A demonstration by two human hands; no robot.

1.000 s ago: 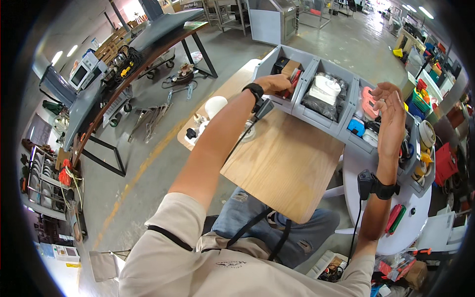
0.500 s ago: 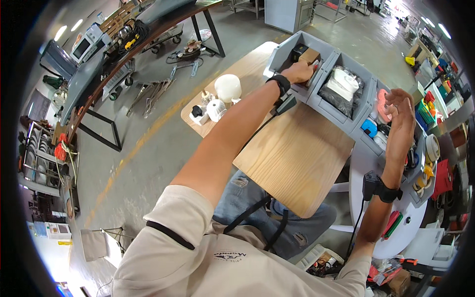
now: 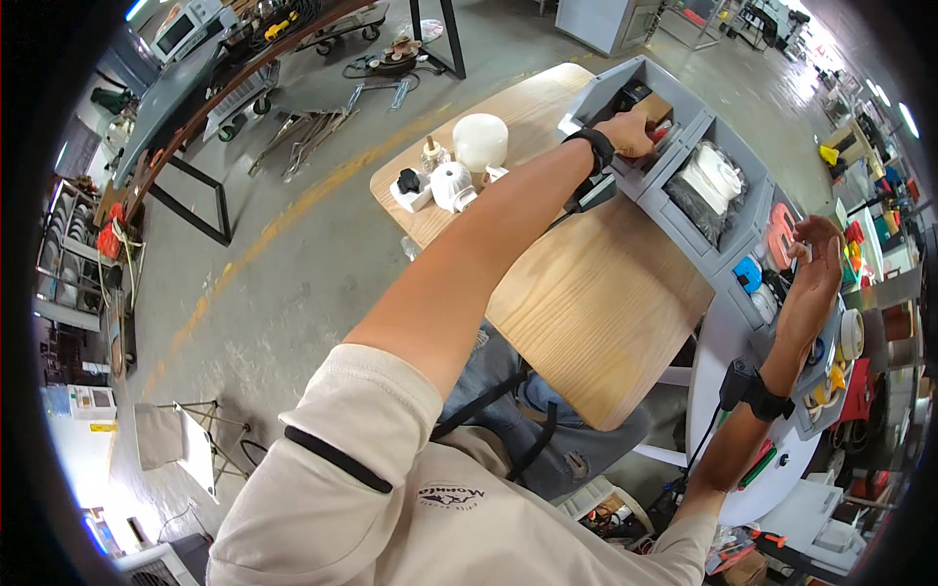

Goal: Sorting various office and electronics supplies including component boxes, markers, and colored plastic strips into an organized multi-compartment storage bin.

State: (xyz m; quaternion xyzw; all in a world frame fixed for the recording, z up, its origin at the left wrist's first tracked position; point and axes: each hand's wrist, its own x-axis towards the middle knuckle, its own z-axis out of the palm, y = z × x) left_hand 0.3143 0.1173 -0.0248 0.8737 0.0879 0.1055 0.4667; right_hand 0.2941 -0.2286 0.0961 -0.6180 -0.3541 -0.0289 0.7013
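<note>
One bin (image 3: 598, 101), far left: left hand (image 3: 623, 134) inside, fingertips hidden, can't tell grip. Red item (image 3: 661, 131) in there, just right of it, long axis unclear. Right hand (image 3: 814, 269) well apart, loosely curled, nothing held, beside pink part (image 3: 779, 234).

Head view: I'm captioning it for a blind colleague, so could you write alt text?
A person's left hand reaches into the leftmost grey bin, beside a brown box; the right hand hovers near a pink piece in another bin. A white rounded piece sits on the wooden tabletop.
</note>
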